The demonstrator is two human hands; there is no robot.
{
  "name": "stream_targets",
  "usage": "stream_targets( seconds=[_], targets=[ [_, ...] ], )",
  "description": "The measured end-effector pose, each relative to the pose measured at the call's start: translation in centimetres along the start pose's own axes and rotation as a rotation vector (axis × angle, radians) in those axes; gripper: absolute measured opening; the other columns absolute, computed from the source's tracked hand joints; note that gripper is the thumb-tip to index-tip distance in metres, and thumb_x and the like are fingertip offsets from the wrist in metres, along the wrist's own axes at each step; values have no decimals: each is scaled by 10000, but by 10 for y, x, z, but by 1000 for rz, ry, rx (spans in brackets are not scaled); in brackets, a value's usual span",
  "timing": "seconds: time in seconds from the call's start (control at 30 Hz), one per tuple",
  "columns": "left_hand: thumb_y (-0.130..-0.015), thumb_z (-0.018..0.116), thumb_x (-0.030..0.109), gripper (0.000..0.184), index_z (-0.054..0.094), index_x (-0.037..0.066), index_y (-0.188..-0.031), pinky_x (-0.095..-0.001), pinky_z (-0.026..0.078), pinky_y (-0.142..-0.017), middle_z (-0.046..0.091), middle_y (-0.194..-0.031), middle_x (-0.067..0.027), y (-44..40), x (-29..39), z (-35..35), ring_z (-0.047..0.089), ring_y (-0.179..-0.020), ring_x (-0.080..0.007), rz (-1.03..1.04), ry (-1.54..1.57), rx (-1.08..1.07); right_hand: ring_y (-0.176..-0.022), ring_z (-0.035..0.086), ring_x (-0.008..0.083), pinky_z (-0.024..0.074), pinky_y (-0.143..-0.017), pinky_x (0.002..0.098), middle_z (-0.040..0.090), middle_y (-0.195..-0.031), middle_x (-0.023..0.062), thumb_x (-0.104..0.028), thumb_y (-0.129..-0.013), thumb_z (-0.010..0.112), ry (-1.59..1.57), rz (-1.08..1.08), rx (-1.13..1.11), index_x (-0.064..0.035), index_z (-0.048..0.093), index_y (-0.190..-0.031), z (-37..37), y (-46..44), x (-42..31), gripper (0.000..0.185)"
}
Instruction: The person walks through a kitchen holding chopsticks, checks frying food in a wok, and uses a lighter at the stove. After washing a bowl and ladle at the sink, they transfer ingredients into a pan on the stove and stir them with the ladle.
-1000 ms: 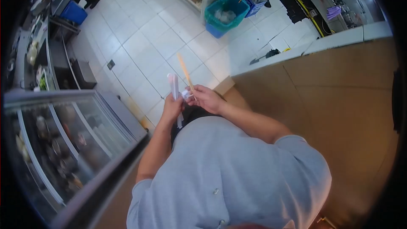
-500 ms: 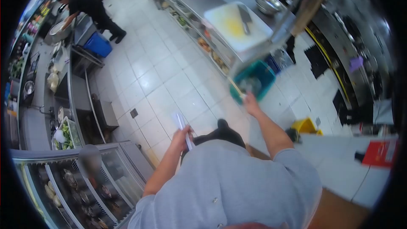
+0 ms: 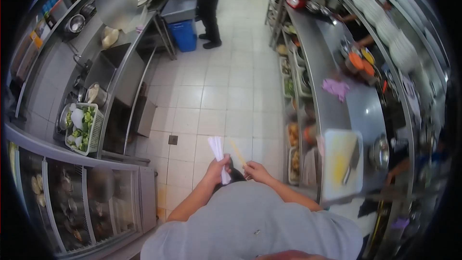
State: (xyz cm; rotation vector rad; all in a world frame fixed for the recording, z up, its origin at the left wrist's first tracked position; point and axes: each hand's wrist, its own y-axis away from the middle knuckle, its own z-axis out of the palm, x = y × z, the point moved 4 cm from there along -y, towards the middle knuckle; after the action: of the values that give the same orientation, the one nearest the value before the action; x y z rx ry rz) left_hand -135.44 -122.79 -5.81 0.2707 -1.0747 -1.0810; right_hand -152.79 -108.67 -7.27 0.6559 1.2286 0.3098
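In front of my body, my left hand (image 3: 218, 168) is closed around a bundle of long white strips (image 3: 216, 146), which look like paper sleeves and fan out slightly at the top. Close by on the right, my right hand (image 3: 258, 171) pinches a thin, pale yellow stick (image 3: 237, 152), perhaps wooden; its exact kind is unclear. The stick leans up and to the left, its tip near the strips but apart from them. Both hands are above the tiled floor (image 3: 192, 120).
On the right, a steel counter (image 3: 332, 110) carries a cutting board (image 3: 332, 163) with a knife (image 3: 352, 163) and a purple cloth (image 3: 336, 89). A glass-topped fridge (image 3: 122, 202) and a vegetable basket (image 3: 97, 127) are at left. A person (image 3: 204, 5) stands ahead near a blue bin (image 3: 183, 36).
My view has turned rightward, towards the aisle between the counters. My right hand has come from above the teal bin to beside my left hand, still holding the stick.
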Motion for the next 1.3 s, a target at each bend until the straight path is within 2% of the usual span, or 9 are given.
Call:
stream_targets(
  seconds=[0.37,0.53,0.57,0.7,0.77,1.0,1.13,1.23,1.3],
  targets=[
    [-985,763,228,229,645,31,-977,-304,507,-585,644,-810,-36,-291,285,186,595,-622,-118,309,-648,-236,-756,627,112,514,-707,268,666,-843,28,-238,-1104,605,43,-325,164,-13,645,-1109,-115,-232,-276,229],
    [-998,734,213,210,646,27,-955,-301,496,-561,647,-777,-45,-456,354,240,584,-594,-123,286,-502,-82,-738,585,130,491,-688,307,630,-826,59,-223,-1116,546,225,-367,273,-20,612,-1035,-205,-368,-399,228],
    [-999,728,200,200,645,24,-955,-303,498,-558,648,-779,-49,-482,374,246,591,-594,-129,299,-408,0,-683,569,180,481,-645,366,612,-796,101,-222,-1111,516,358,-598,341,-21,586,-979,-230,-412,-415,250],
    [-989,723,147,158,639,24,-937,-314,496,-527,646,-769,-64,-568,480,255,596,-582,-148,376,-104,308,-586,519,205,454,-556,406,553,-757,88,-229,-1105,505,276,-478,707,-21,572,-966,-337,-542,-553,259],
    [-967,757,165,188,640,43,-884,-302,492,-520,615,-724,-31,-583,540,250,583,-571,-131,412,-214,419,-562,487,143,427,-502,347,510,-746,29,-228,-1091,535,-168,-311,443,-36,580,-1008,-386,-611,-614,214],
    [-1013,721,175,195,632,29,-919,-292,491,-529,621,-770,-48,-749,682,225,567,-574,-123,465,-157,512,-539,448,83,373,-466,283,476,-698,-39,-289,-1083,602,134,-229,343,-39,668,-1059,-439,-766,-805,259],
    [-1034,712,170,175,610,37,-982,-303,499,-560,621,-833,-53,-897,765,290,557,-604,-132,339,-25,328,-638,498,102,448,-564,280,551,-801,4,-316,-1095,583,95,-22,149,-17,688,-1130,-434,-867,-837,319],
    [-1043,704,184,176,607,39,-1027,-312,503,-579,623,-840,-41,-1001,843,375,567,-622,-128,334,-145,149,-820,651,141,549,-747,301,675,-953,77,-310,-1117,544,278,-318,88,-24,686,-1195,-436,-916,-910,329],
    [-1047,698,193,174,616,39,-1036,-312,507,-581,627,-844,-39,-1061,893,431,569,-622,-125,348,-213,36,-810,649,136,550,-737,315,668,-932,60,-293,-1113,543,83,-193,106,-31,686,-1172,-459,-940,-977,305]
  ],
)
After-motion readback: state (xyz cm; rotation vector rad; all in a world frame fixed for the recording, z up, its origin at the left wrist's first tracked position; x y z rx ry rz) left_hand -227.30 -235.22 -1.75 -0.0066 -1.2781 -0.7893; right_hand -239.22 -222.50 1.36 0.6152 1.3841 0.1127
